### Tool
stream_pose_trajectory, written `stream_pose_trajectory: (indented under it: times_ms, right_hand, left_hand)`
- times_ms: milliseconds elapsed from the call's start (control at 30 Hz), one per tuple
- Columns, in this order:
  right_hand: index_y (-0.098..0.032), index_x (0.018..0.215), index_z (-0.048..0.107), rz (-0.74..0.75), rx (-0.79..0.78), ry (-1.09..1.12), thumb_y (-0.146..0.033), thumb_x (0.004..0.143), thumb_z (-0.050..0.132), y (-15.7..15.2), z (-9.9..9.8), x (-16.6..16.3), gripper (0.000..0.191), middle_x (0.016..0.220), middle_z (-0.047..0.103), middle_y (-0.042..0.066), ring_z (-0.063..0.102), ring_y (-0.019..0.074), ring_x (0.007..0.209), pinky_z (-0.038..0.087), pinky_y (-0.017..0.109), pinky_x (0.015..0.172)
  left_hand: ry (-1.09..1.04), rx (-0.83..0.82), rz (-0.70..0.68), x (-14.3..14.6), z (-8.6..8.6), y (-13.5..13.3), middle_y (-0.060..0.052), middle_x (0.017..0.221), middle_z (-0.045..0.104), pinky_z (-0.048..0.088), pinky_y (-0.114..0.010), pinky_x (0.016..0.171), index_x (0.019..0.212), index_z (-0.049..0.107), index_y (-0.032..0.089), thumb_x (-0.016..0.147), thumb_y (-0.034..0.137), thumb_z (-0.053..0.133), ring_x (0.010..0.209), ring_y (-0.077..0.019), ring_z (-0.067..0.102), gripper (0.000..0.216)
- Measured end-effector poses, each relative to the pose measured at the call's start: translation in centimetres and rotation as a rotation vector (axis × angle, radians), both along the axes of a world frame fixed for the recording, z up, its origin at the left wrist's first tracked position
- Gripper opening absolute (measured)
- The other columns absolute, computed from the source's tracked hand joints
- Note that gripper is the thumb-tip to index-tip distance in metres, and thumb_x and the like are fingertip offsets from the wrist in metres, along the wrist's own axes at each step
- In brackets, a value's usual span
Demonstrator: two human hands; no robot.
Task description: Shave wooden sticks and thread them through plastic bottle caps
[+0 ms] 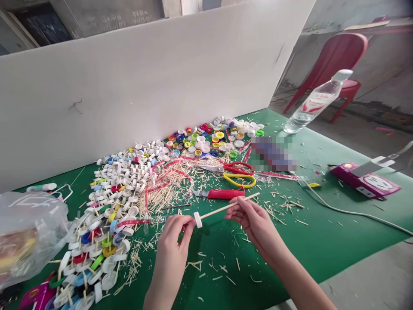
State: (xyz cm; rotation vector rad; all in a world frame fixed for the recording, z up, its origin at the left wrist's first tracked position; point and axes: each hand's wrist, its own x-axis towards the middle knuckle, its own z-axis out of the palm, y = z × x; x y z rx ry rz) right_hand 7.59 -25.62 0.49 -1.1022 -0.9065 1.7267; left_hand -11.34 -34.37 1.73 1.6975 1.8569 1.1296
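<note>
My left hand [176, 241] pinches a white bottle cap [198, 220] at its left side, fingers closed. A thin wooden stick [219, 210] runs from the cap up to the right, and my right hand [250, 215] grips it between thumb and fingers near its far end. Just beyond my hands lies a red-handled utility knife [222, 194] with its blade to the left. Scissors [238, 174] with one red and one yellow handle rest behind it. A heap of white and coloured caps with short sticks in them [125, 172] spreads to the left.
Loose caps [206, 140] lie by the white panel [145, 86]. Wood splinters [171, 185] litter the green table [322, 172]. At right stand a water bottle [318, 103] and a purple power strip [366, 181] with a cable. A plastic bag [35, 224] lies at left.
</note>
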Motion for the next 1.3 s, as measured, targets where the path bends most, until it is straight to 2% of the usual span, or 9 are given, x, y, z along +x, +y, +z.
stream_pose_trajectory:
  times_ms: [100, 200, 300, 433, 700, 833, 1033, 1200, 1300]
  right_hand:
    - [-0.018, 0.081, 0.068, 0.0, -0.012, 0.021, -0.053, 0.076, 0.068, 0.1, -0.2, 0.0, 0.036, 0.073, 0.069, 0.006, 0.066, 0.017, 0.068, 0.055, 0.03, 0.071]
    - [-0.018, 0.082, 0.068, -0.002, -0.014, 0.052, -0.051, 0.077, 0.068, -0.1, -0.3, 0.0, 0.034, 0.073, 0.069, 0.006, 0.066, 0.0161, 0.069, 0.055, 0.029, 0.072]
    - [-0.018, 0.082, 0.068, 0.007, -0.02, 0.072, -0.051, 0.078, 0.067, -0.3, -0.3, 0.0, 0.033, 0.073, 0.07, 0.005, 0.067, 0.0154, 0.069, 0.054, 0.028, 0.072]
    - [-0.018, 0.082, 0.068, 0.028, -0.026, 0.059, -0.05, 0.078, 0.067, -0.5, 0.0, 0.0, 0.033, 0.075, 0.071, 0.006, 0.067, 0.0158, 0.071, 0.054, 0.027, 0.073]
    - [-0.017, 0.083, 0.066, 0.062, -0.039, 0.046, -0.052, 0.079, 0.066, -0.5, 0.2, 0.1, 0.035, 0.082, 0.073, 0.009, 0.07, 0.0194, 0.079, 0.054, 0.033, 0.081]
    - [-0.016, 0.084, 0.065, 0.06, -0.026, 0.002, -0.052, 0.08, 0.065, -0.2, 0.2, 0.4, 0.037, 0.084, 0.073, 0.01, 0.07, 0.0198, 0.08, 0.055, 0.033, 0.082]
    - [-0.016, 0.085, 0.065, 0.068, -0.059, 0.048, -0.052, 0.081, 0.064, 0.0, -0.1, 0.1, 0.036, 0.083, 0.073, 0.009, 0.07, 0.0195, 0.079, 0.056, 0.032, 0.079]
    - [-0.017, 0.087, 0.065, 0.121, -0.038, 0.07, -0.051, 0.083, 0.062, 0.4, -0.1, 0.2, 0.035, 0.085, 0.073, 0.008, 0.07, 0.0178, 0.078, 0.055, 0.03, 0.078]
    - [-0.017, 0.086, 0.065, 0.136, -0.05, 0.061, -0.051, 0.081, 0.064, 0.6, 0.0, 0.3, 0.035, 0.086, 0.073, 0.008, 0.07, 0.0178, 0.079, 0.055, 0.029, 0.078]
  left_hand:
    - [-0.105, -0.052, 0.022, -0.1, 0.0, -0.2, -0.004, 0.095, 0.066, 0.056, -0.027, 0.072, 0.099, 0.061, 0.025, 0.092, 0.033, 0.052, 0.084, -0.0165, 0.065, 0.015]
    - [-0.248, -0.108, 0.056, 0.0, 0.0, -0.3, -0.006, 0.109, 0.065, 0.057, -0.03, 0.08, 0.111, 0.059, 0.026, 0.09, 0.04, 0.054, 0.093, -0.0177, 0.066, 0.025]
    - [-0.32, -0.141, 0.014, 0.0, -0.1, -0.5, -0.005, 0.114, 0.064, 0.056, -0.031, 0.086, 0.113, 0.06, 0.028, 0.089, 0.041, 0.056, 0.098, -0.0178, 0.066, 0.028]
    - [-0.299, -0.125, 0.007, 0.0, -0.4, -0.5, -0.004, 0.109, 0.067, 0.057, -0.028, 0.083, 0.109, 0.064, 0.028, 0.088, 0.039, 0.057, 0.097, -0.0174, 0.067, 0.025]
    - [-0.388, -0.056, 0.112, 0.8, -1.0, -0.2, -0.006, 0.105, 0.068, 0.057, -0.026, 0.078, 0.107, 0.069, 0.026, 0.085, 0.039, 0.062, 0.092, -0.0172, 0.067, 0.027]
    - [-0.405, -0.1, 0.098, 1.2, -1.3, 0.2, -0.006, 0.104, 0.069, 0.058, -0.024, 0.076, 0.107, 0.07, 0.025, 0.085, 0.041, 0.061, 0.092, -0.0173, 0.067, 0.029]
    - [-0.526, -0.112, 0.17, 1.6, -0.7, 0.2, -0.003, 0.105, 0.068, 0.056, -0.022, 0.083, 0.102, 0.07, 0.026, 0.081, 0.043, 0.066, 0.094, -0.0152, 0.066, 0.026]
    - [-0.428, -0.077, 0.19, 1.3, -0.5, -0.3, -0.003, 0.108, 0.066, 0.053, -0.026, 0.088, 0.106, 0.065, 0.027, 0.085, 0.042, 0.062, 0.098, -0.0157, 0.065, 0.026]
    - [-0.285, -0.082, 0.185, 0.9, -0.7, -0.5, -0.002, 0.098, 0.067, 0.052, -0.024, 0.08, 0.096, 0.064, 0.026, 0.09, 0.037, 0.056, 0.09, -0.0143, 0.064, 0.015]
